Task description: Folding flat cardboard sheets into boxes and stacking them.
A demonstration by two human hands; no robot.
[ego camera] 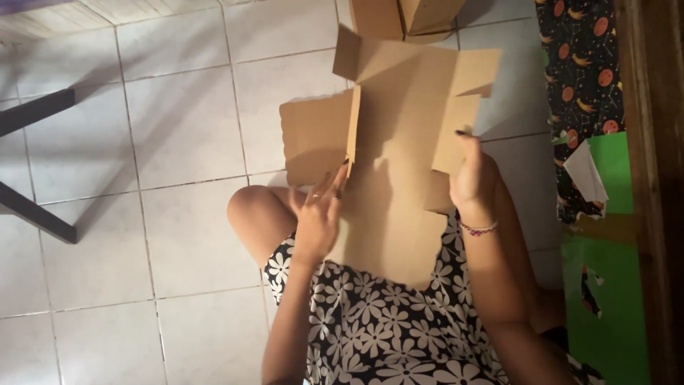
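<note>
Flat cardboard blank (399,142) held over lap, mid-frame, lower edge resting on floral dress (377,328), top flaps reaching toward far tiles.

L hand (317,217) at blank's left side: thumb and fingers pinching base of the left flap (313,139), which stands raised at an angle along its fold. Fingers close together, not spread.

R hand (472,178) at blank's right edge: fingers curled round the right flap (456,135), dark-nailed fingertip showing over its edge; thumb side hidden behind card, so exact grip can't be told, prob. a clamp w/ thumb underneath. Beaded bracelet (479,229) on that wrist.

Bare knee (256,210) just left of L hand, under blank's corner.

Surroundings: pale tiled floor (178,128); dark furniture legs (35,164) far left, well apart; more cardboard, folded up, (406,18) at top edge just beyond blank; patterned dark cloth (581,71) and green sheet (613,285) on right, w/ white paper scrap (586,171) between; wooden edge (655,178) far right.
</note>
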